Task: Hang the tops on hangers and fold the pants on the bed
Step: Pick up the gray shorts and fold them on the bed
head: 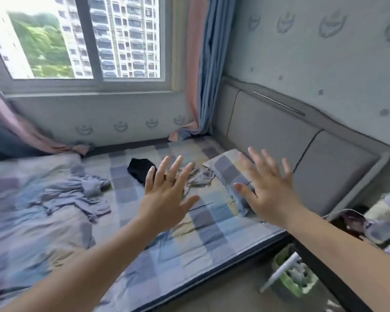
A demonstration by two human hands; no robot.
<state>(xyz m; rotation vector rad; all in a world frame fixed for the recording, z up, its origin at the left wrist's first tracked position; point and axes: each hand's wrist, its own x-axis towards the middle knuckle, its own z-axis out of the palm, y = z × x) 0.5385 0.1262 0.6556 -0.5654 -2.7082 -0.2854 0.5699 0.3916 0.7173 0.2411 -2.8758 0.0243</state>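
Left hand [164,194] and right hand [268,190] hover spread wide, empty, over checked bed [212,230] by window [81,41].

The bed [171,255] has a checked sheet with blue, grey and pale yellow squares. On its left part lies a rumpled quilt [20,233] with a similar pattern. A crumpled lilac garment [77,194] lies partly on this quilt. Near the middle of the sheet lies a small black garment [140,170], and just beside it, to the right, a pale crumpled cloth [198,179]. A checked pillow [227,172] lies at the right end, just beside this cloth.
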